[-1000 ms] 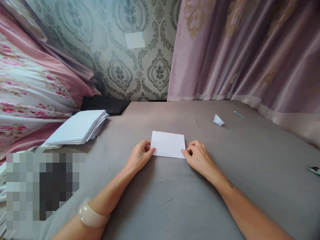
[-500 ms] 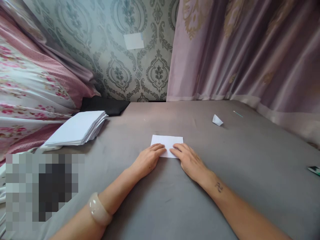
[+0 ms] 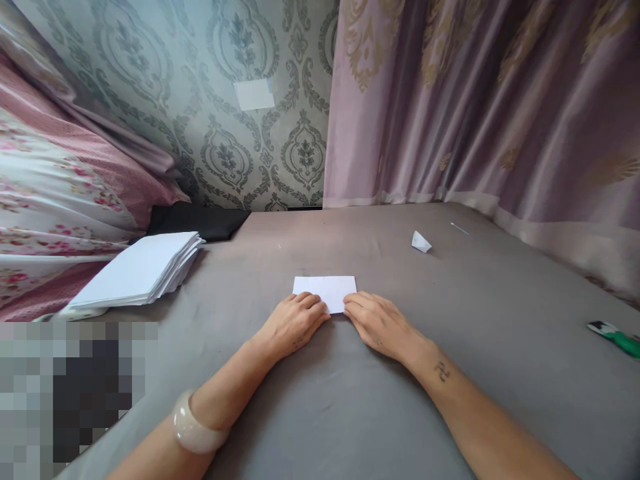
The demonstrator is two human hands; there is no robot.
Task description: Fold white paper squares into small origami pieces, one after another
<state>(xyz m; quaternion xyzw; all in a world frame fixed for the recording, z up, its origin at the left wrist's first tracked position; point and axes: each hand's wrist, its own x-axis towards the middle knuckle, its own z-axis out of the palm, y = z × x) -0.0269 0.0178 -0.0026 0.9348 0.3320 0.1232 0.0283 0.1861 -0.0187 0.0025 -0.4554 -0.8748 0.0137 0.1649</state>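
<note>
A small white rectangle of paper [image 3: 326, 287], seemingly folded, lies on the grey cloth in front of me. At its near left corner is my left hand [image 3: 299, 322], fingers together and curled over the edge. My right hand [image 3: 376, 323] grips the near right corner, its fingertips bent and thumb hidden underneath. Between the two hands the middle of the paper stays visible. A pale bangle [image 3: 195, 427] circles my left wrist.
A thick stack of white paper [image 3: 145, 267] sits at the left, beside a black flat item [image 3: 205, 220]. A small folded paper piece [image 3: 421, 242], a thin stick [image 3: 459, 228] and a green-handled tool [image 3: 617, 339] lie to the right. Curtains and a patterned wall stand behind.
My fingers, earlier lying flat on the paper, have drawn back to its near corners and curled there. The view has shifted slightly to the right, showing more of the green-handled tool.
</note>
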